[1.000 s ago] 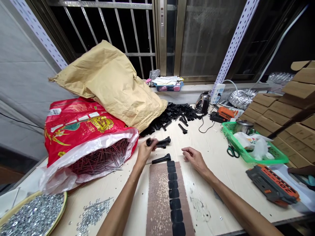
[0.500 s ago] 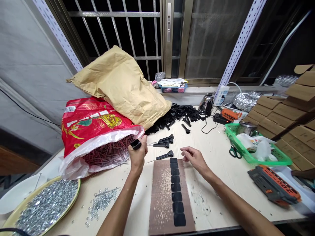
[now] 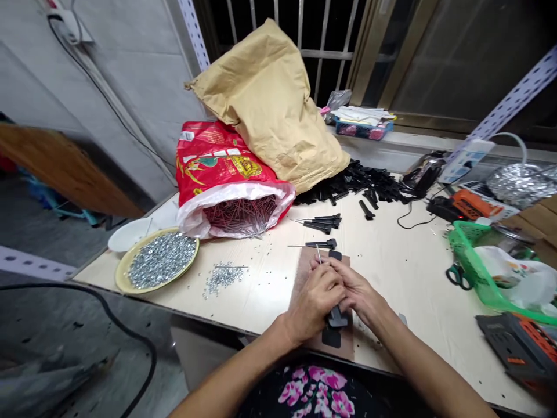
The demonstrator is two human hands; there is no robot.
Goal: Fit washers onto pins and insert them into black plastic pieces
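My hands are together above a brown board with black rounded squares on it. My left hand is closed around a black plastic piece, whose wide flat end shows below the fingers. My right hand closes on the front of the same piece, its fingers overlapping the left. A thin metal pin sticks out past the fingertips; where it joins the plastic is hidden. Beyond the board lie several similar black pieces with pins, and another single one lies nearer.
On the left are a red bag of reddish nails, a yellow dish of metal washers and a loose washer pile. A paper sack leans over black parts. Scissors, a green basket and a battery tool sit right.
My left hand has come back from beside the bag opening, and my right hand has moved to meet it over the board. The view has turned left and down.
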